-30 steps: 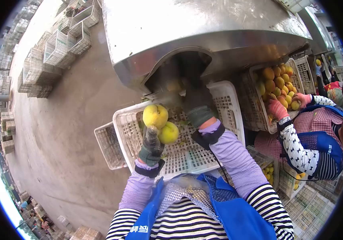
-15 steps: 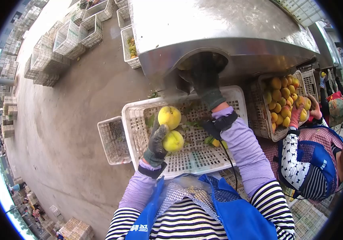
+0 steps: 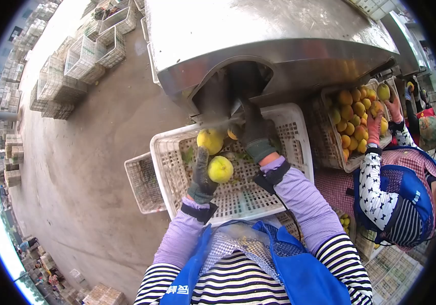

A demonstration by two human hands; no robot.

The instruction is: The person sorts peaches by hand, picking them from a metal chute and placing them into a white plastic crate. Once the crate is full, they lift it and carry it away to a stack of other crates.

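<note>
Steel sorting machine: large hooded body with an arched chute mouth opening directly over the crate below. White plastic crate: lattice walls and floor, set beneath the chute, holding loose leaves and only a few fruit. Co-worker's crate: to the right, heaped with orange-yellow fruit, a second person's pink-gloved hand resting on the pile. Small empty crate: touching the white crate's left wall. Right hand: dark glove, curled at the chute mouth around a small yellow fruit; grip mostly hidden, so whether it is closed on it cannot be told. Left hand: dark glove, fingers extended, lying against 2 fruit without enclosing either. Upper yellow fruit: inside the crate, near the chute. Lower yellow fruit: just beside the left fingers. Handling judgement: round, firm yet bruisable, moderately light, smooth-skinned; best cupped around the widest part, never pinched.
</note>
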